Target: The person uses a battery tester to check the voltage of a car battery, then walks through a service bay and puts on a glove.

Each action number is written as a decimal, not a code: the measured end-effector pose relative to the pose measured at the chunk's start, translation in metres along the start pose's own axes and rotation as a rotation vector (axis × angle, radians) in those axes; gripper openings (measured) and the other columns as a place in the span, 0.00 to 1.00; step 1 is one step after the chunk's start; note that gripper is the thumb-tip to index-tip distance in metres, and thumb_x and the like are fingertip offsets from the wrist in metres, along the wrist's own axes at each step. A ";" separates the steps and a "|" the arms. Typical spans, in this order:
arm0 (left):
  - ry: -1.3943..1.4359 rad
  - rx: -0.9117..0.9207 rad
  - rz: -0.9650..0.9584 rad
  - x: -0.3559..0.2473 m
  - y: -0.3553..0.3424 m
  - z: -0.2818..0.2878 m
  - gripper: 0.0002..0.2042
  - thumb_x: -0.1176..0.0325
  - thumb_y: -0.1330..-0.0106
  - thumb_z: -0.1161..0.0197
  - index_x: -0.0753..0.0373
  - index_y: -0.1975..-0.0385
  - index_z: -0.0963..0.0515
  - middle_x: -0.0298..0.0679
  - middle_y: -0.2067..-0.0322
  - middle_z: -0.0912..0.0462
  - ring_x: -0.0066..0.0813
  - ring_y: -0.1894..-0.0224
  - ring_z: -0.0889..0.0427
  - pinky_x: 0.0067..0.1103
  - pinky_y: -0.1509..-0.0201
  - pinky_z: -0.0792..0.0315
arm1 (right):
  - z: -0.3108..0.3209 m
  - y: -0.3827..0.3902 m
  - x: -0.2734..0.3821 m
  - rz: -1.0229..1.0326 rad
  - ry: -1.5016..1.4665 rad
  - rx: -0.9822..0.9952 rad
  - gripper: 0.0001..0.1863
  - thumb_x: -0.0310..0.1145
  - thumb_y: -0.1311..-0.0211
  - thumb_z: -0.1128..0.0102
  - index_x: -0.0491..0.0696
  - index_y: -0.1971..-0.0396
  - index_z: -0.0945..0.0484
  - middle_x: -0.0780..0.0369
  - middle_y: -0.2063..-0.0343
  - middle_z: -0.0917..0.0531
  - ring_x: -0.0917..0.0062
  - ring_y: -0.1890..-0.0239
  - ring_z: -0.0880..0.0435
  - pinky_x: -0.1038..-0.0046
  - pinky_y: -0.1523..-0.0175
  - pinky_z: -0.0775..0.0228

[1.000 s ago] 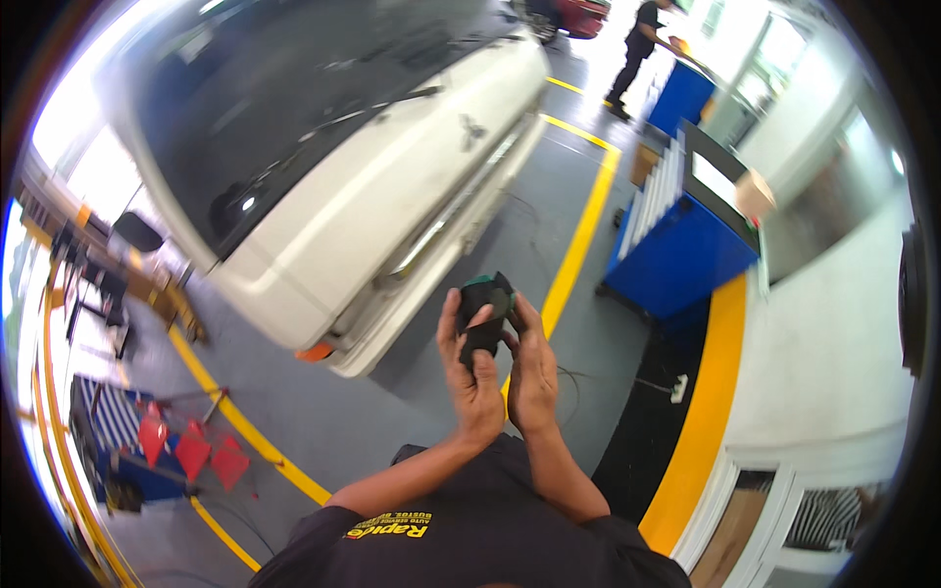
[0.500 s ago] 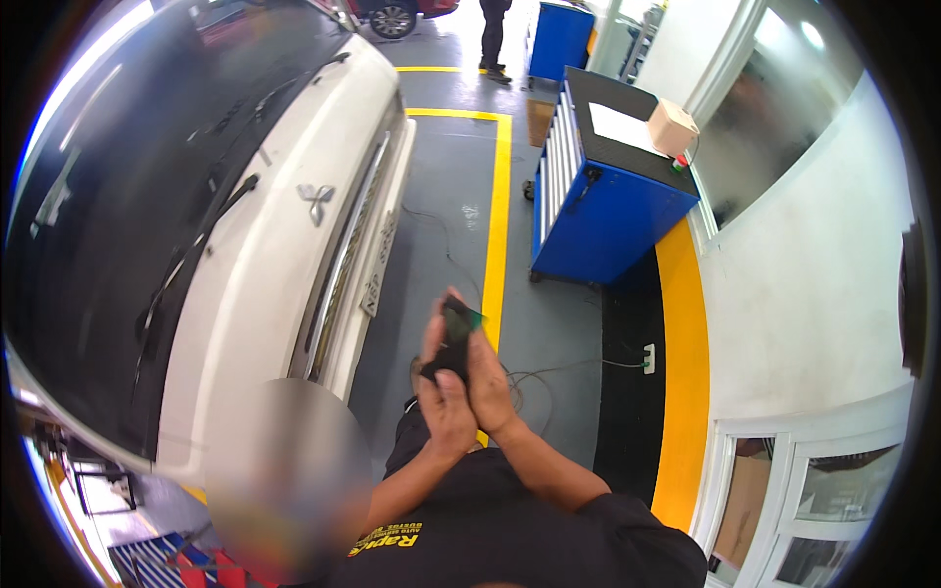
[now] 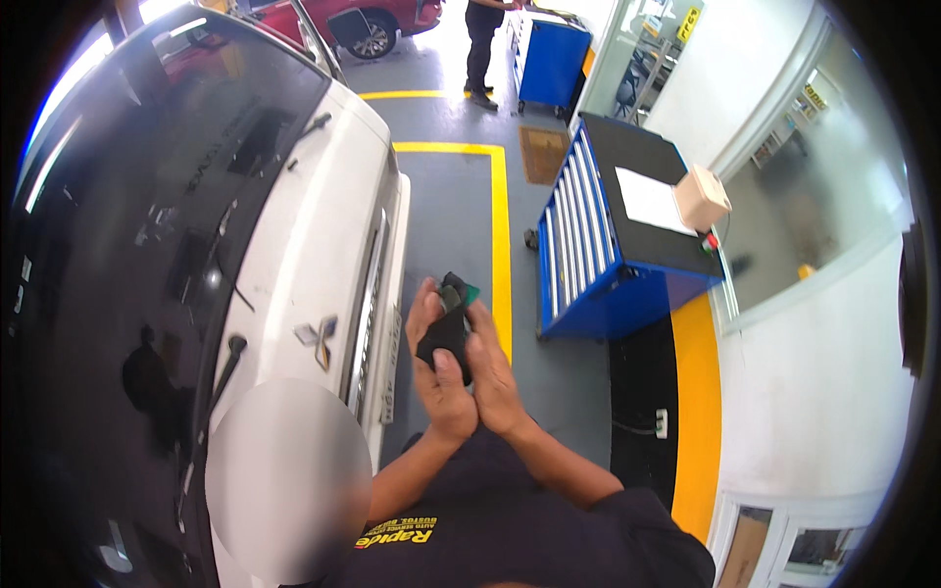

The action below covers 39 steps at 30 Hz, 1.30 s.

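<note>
In front of my chest, both hands press together around a crumpled black cloth (image 3: 448,335) with greyish and green patches at its far end. My left hand (image 3: 446,400) holds it from the left, its thumb lying over the near part. From the right side, my right hand (image 3: 498,392) lies along the cloth with its fingers pointing away from me. The palms face each other, and the cloth's inner folds are hidden between them.
A white vehicle (image 3: 279,314) with a dark windshield stands close on my left. To the right ahead is a blue tool cabinet (image 3: 627,306) bearing paper and a pinkish box (image 3: 702,199). A person (image 3: 480,49) stands farther off by another blue cabinet (image 3: 551,64).
My view has shifted, so the far person and cabinets show lower and more fully. Both hands still hold the cloth, slightly rearranged around it.
</note>
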<state>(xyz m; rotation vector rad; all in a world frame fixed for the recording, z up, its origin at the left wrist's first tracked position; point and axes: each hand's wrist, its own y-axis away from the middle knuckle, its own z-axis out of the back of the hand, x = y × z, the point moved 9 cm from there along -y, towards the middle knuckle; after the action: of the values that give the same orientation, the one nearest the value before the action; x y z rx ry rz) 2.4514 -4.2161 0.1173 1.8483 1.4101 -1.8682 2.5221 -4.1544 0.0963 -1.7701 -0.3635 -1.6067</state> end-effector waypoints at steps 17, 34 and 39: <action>0.476 0.714 0.477 0.270 -0.239 -0.245 0.31 0.52 0.18 0.60 0.67 0.24 0.44 0.49 0.21 0.50 0.41 0.19 0.53 0.32 0.19 0.59 | 0.233 -0.331 -0.132 0.087 -0.230 -0.468 0.36 0.52 0.17 0.72 0.38 0.25 0.45 0.50 0.25 0.41 0.58 0.22 0.45 0.57 0.20 0.54; 0.225 0.023 0.416 0.479 -0.558 -0.286 0.36 0.41 0.18 0.72 0.67 0.27 0.41 0.44 0.29 0.35 0.36 0.28 0.36 0.32 0.23 0.45 | 0.258 -0.724 -0.226 0.171 0.273 -0.008 0.33 0.46 0.19 0.62 0.44 0.23 0.46 0.50 0.22 0.50 0.54 0.20 0.51 0.58 0.20 0.58; 0.530 -0.147 0.311 0.582 -0.631 -0.274 0.36 0.40 0.19 0.70 0.67 0.27 0.42 0.45 0.29 0.35 0.36 0.26 0.37 0.31 0.23 0.45 | 0.243 -0.852 -0.276 0.165 0.240 0.035 0.32 0.46 0.19 0.67 0.45 0.23 0.44 0.53 0.23 0.45 0.59 0.20 0.51 0.60 0.19 0.65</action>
<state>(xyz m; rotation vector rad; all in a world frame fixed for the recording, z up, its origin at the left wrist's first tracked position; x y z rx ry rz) 2.0820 -3.4041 -0.0094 2.4226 1.2447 -1.1474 2.1145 -3.3211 0.1033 -1.5181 -0.1277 -1.6595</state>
